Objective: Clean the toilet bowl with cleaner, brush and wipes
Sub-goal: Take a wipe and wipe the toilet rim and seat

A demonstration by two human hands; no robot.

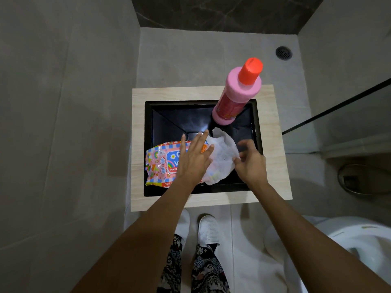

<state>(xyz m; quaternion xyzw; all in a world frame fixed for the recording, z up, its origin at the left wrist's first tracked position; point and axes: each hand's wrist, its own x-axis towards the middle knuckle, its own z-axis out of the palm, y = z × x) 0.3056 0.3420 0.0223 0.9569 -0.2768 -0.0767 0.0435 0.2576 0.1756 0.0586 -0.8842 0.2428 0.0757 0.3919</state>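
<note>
A colourful pink pack of wet wipes (161,163) lies in the black basin (169,123). My left hand (194,157) presses flat on the pack with straight fingers. A white wipe (222,157) is partly pulled out of the pack, and my right hand (249,161) pinches its right edge. A pink cleaner bottle (234,96) with a red cap stands upright at the basin's far right corner. The white toilet bowl (355,242) shows at the lower right. No brush is in view.
The basin is set in a light wood-look counter (139,144). A glass partition (338,111) rises at the right. There is a round floor drain (284,53) at the far right, and grey tiled walls all round. My feet in white slippers (208,229) stand below the counter.
</note>
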